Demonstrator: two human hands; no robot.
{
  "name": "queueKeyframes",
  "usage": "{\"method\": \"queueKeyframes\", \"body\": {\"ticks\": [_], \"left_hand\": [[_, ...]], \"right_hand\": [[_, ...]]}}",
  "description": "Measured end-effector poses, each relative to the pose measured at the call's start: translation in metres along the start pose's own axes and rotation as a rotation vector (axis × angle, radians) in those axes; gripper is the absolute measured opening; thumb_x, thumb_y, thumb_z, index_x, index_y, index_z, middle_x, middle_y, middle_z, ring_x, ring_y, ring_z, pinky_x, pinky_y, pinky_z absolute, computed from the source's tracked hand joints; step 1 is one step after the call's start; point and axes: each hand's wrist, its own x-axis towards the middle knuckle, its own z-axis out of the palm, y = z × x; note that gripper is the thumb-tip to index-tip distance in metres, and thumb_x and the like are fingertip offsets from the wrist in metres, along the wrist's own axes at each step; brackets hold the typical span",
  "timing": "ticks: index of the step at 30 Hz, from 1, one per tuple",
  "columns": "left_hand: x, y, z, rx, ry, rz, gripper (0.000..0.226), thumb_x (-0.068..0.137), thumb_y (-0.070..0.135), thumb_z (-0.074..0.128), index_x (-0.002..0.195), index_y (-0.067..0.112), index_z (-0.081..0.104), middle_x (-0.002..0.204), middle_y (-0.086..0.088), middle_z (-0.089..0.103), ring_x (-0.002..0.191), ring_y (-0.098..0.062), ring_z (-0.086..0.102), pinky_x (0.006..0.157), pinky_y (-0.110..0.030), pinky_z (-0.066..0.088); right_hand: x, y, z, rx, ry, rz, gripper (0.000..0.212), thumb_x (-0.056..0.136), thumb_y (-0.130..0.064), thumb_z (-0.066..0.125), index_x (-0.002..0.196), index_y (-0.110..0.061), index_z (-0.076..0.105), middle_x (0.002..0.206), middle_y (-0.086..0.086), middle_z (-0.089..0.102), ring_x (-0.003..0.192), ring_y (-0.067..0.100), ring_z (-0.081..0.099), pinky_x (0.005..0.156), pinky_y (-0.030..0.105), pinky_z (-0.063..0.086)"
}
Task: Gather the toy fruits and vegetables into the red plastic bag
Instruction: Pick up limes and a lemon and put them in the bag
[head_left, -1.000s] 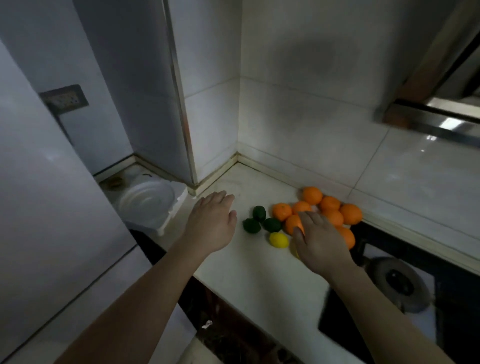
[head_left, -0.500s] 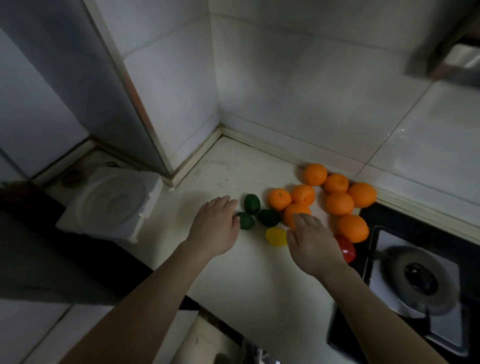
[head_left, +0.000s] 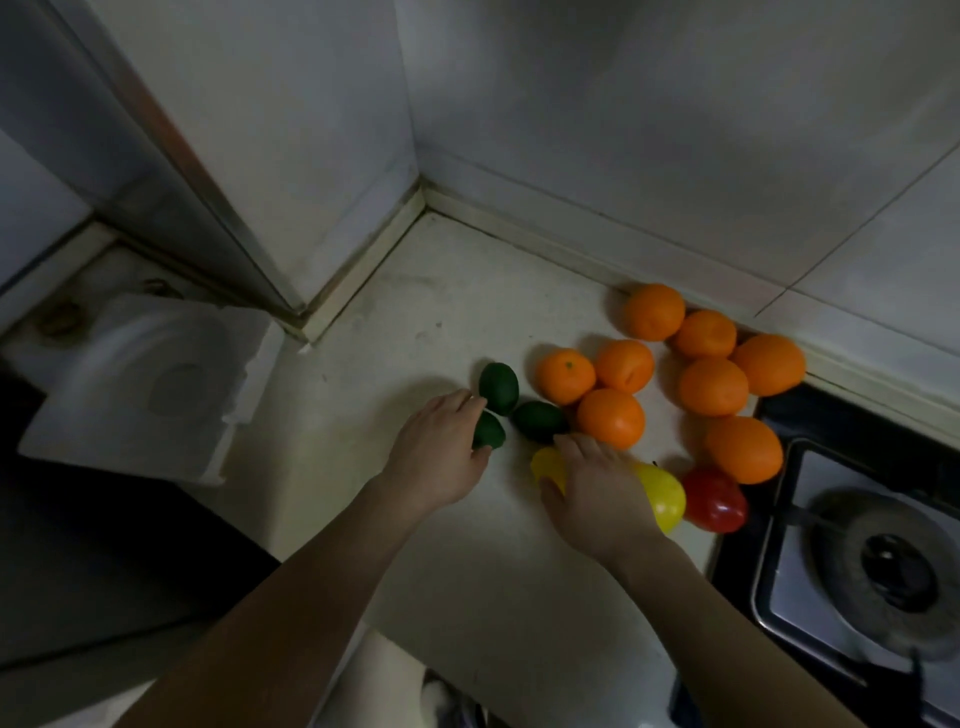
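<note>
Toy fruit lies on the pale counter in the head view. Three green limes sit close together; my left hand has its fingers and thumb around the nearest lime. The other two limes lie just beyond it. My right hand is curled over a yellow lemon, which shows between fingers and thumb. A yellow pepper and a red pepper lie right of that hand. Several oranges cluster behind, toward the wall. No red bag is in view.
A white foam tray sits on a lower ledge at the left. A gas hob with a burner borders the fruit on the right. Tiled walls close the corner behind. The counter's front edge drops off beneath my forearms.
Both hands have moved onto the fruit: the left has gone from flat beside the limes to wrapping one, the right from the oranges down onto the lemon. The camera has tilted down and closer.
</note>
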Motion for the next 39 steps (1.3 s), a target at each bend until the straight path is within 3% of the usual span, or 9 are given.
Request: {"method": "queueKeyframes", "body": {"ticks": [7, 10, 16, 23, 39], "left_hand": [[0.006, -0.007, 0.021, -0.043, 0.018, 0.000, 0.050, 0.088, 0.030, 0.064, 0.135, 0.023, 0.046, 0.128, 0.004, 0.052, 0.109, -0.017, 0.051, 0.080, -0.029, 0.046], [0.008, -0.007, 0.021, -0.053, 0.032, 0.000, 0.045, 0.088, 0.028, 0.064, 0.130, 0.023, 0.049, 0.124, 0.003, 0.053, 0.106, -0.018, 0.051, 0.075, -0.029, 0.044], [0.000, -0.006, 0.009, -0.066, 0.072, -0.005, 0.043, 0.087, 0.031, 0.066, 0.126, 0.023, 0.051, 0.119, 0.002, 0.057, 0.104, -0.020, 0.054, 0.078, -0.038, 0.050], [-0.031, 0.006, -0.023, -0.075, 0.143, 0.015, 0.048, 0.086, 0.034, 0.067, 0.129, 0.022, 0.050, 0.122, 0.001, 0.056, 0.106, -0.020, 0.055, 0.081, -0.037, 0.050], [-0.152, 0.055, -0.089, -0.091, 0.264, 0.188, 0.036, 0.088, 0.041, 0.061, 0.116, 0.020, 0.055, 0.107, -0.001, 0.057, 0.094, -0.021, 0.056, 0.076, -0.040, 0.051]], "right_hand": [[0.005, 0.004, 0.015, 0.004, 0.039, 0.035, 0.048, 0.086, -0.031, 0.058, 0.131, -0.021, 0.048, 0.129, 0.002, 0.049, 0.109, 0.022, 0.051, 0.085, 0.032, 0.047], [0.006, 0.002, 0.015, 0.002, 0.043, 0.027, 0.047, 0.085, -0.027, 0.058, 0.131, -0.022, 0.047, 0.129, 0.001, 0.048, 0.110, 0.020, 0.050, 0.086, 0.030, 0.045], [-0.001, -0.003, 0.007, 0.014, 0.074, 0.012, 0.054, 0.084, -0.023, 0.061, 0.135, -0.020, 0.045, 0.131, 0.002, 0.047, 0.114, 0.022, 0.048, 0.091, 0.031, 0.044], [-0.031, -0.020, -0.016, -0.004, 0.171, 0.001, 0.049, 0.082, -0.023, 0.063, 0.129, -0.018, 0.049, 0.126, 0.003, 0.050, 0.105, 0.023, 0.050, 0.080, 0.031, 0.043], [-0.186, -0.071, -0.065, -0.029, 0.489, 0.077, 0.046, 0.079, -0.019, 0.068, 0.123, -0.015, 0.055, 0.123, 0.005, 0.055, 0.106, 0.027, 0.052, 0.083, 0.036, 0.047]]}}
